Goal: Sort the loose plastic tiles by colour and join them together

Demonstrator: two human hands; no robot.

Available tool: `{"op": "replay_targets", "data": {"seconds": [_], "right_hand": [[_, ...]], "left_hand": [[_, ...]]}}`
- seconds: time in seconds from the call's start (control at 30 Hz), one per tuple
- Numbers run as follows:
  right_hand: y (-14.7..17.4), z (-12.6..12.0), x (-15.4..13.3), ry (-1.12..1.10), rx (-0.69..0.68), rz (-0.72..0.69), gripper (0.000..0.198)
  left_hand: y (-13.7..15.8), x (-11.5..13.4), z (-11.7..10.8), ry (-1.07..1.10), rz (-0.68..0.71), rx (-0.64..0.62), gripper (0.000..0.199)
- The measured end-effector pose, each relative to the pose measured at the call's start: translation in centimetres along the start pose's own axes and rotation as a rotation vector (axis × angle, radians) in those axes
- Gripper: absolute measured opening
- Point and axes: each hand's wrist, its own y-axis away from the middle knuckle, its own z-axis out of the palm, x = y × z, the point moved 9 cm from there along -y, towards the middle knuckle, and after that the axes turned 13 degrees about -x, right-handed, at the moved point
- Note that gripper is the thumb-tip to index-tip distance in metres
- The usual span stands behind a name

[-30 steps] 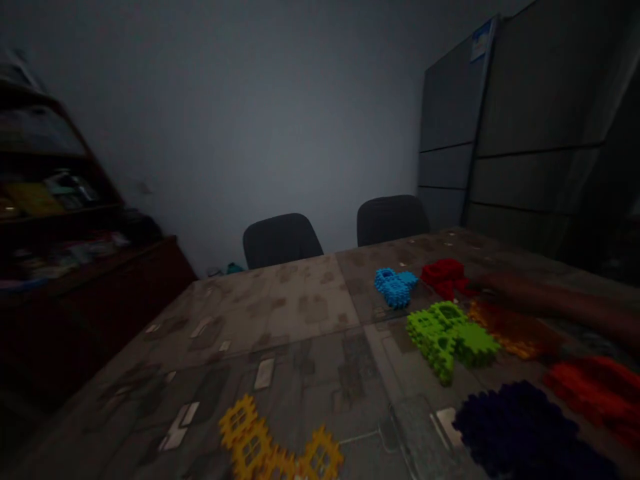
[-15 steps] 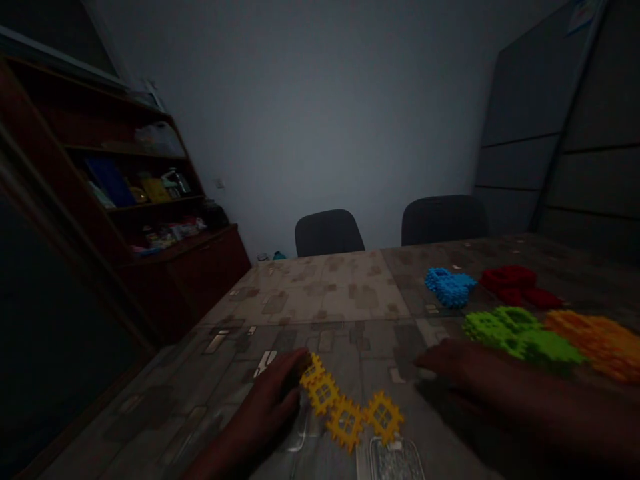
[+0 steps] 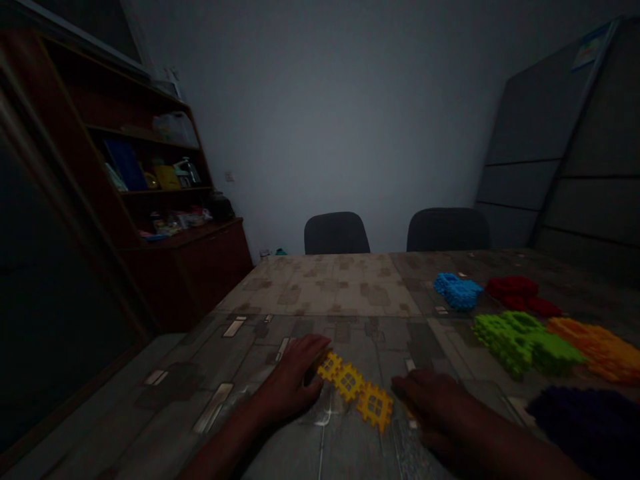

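A row of yellow interlocking building tiles [image 3: 349,381], with toothed edges and window-like middles, lies slantwise on the table in front of me. My left hand [image 3: 296,375] grips its far left end between thumb and fingers. At the right, beyond a small gap from the row, my right hand [image 3: 440,408] has its fingers closed over a separate yellow tile [image 3: 411,413]. Only a sliver of that tile shows under the fingers.
To the right lie piles of blue [image 3: 457,291], red [image 3: 517,293], green [image 3: 523,340], orange [image 3: 597,347] and dark purple [image 3: 587,427] tiles. Two chairs [image 3: 336,233] stand behind the patterned table [image 3: 320,283]. A shelf cabinet [image 3: 213,257] is at the left.
My right hand has come in from the right and closed over the separate yellow tile. My left hand stays at the row's end. The view has shifted, bringing the purple pile into sight.
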Motion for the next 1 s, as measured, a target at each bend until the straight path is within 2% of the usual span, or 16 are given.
{"op": "replay_targets", "data": {"seconds": [0.1,0.23,0.37,0.53,0.63,0.73,0.8,0.9,0.93,1.0], "right_hand": [[1.0,0.9,2.2,-0.065,-0.019,0.061,0.085],[1.4,1.8,3.7,-0.124,0.027,0.036,0.083],[1.8,1.8,4.0,-0.142,0.055,0.062,0.077],[3.0,1.0,2.8,-0.176,0.072,0.083,0.073],[3.2,0.3,2.5,-0.187,0.144,0.087,0.058],[2.9,0.3,3.4,-0.232,0.165,0.139,0.053],[2.9,0.3,4.3,-0.242,0.175,0.166,0.057],[3.1,-0.2,5.9,-0.201,0.254,0.183,0.061],[3.2,-0.4,6.4,-0.173,0.290,0.180,0.061],[3.4,-0.8,7.2,-0.115,0.358,0.174,0.057]], "left_hand": [[-0.1,0.9,0.4,-0.020,0.052,-0.046,0.068],[-0.1,0.7,0.5,0.013,0.015,-0.047,0.064],[0.2,-0.1,0.0,0.022,-0.048,-0.015,0.069],[0.4,-0.4,-1.1,-0.003,-0.088,0.004,0.071],[0.6,0.7,-2.5,-0.010,-0.089,0.044,0.069],[1.0,3.4,-3.0,0.000,-0.031,0.092,0.067],[1.4,6.1,-1.9,0.011,0.062,0.101,0.070],[1.8,10.3,1.5,-0.002,0.289,0.070,0.080],[1.9,11.4,3.0,-0.011,0.364,0.048,0.078],[1.7,12.5,5.7,-0.046,0.422,-0.003,0.059]]}}
